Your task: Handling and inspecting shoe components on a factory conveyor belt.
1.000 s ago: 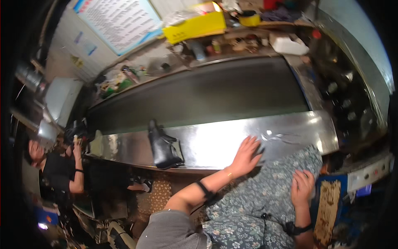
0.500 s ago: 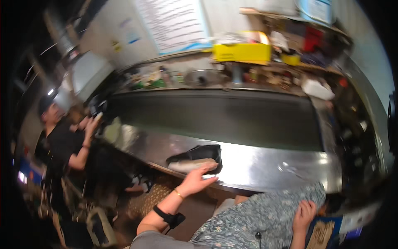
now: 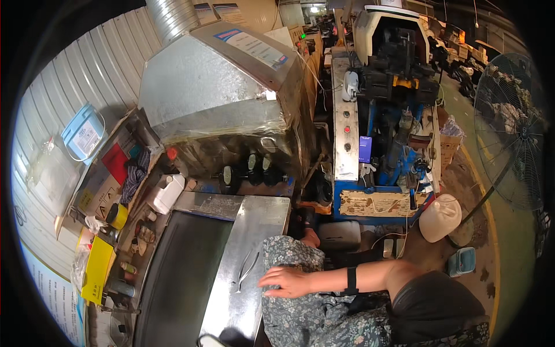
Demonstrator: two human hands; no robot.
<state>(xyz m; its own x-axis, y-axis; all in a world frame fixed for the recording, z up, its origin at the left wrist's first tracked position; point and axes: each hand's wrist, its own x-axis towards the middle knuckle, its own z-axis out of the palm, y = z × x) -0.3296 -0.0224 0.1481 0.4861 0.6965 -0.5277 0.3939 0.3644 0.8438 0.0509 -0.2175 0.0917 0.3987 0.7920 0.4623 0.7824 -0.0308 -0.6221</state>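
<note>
My right hand (image 3: 283,281) lies on the floral cloth (image 3: 324,324) over my lap, fingers stretched out and holding nothing. A black strap circles that forearm. Close to its fingertips, on the shiny metal ledge (image 3: 254,231), rests a thin curved silver tool (image 3: 247,270), perhaps pincers. Partly cut off at the lower edge is a dark object with a pale rim (image 3: 211,341), whose kind I cannot make out. My left hand is out of the picture.
A dark conveyor belt (image 3: 185,260) runs beside the ledge toward a metal hood (image 3: 214,87), with several dark shoes (image 3: 254,169) beneath. Shelves at left hold a yellow box (image 3: 98,270) and white jug (image 3: 166,194). A blue-based machine (image 3: 376,202) and large fan (image 3: 520,136) stand right.
My view has swung far to the right, bringing in the hood, machine and fan. My left hand, earlier at a black-and-pale item, has left the picture. My right hand still rests on the cloth.
</note>
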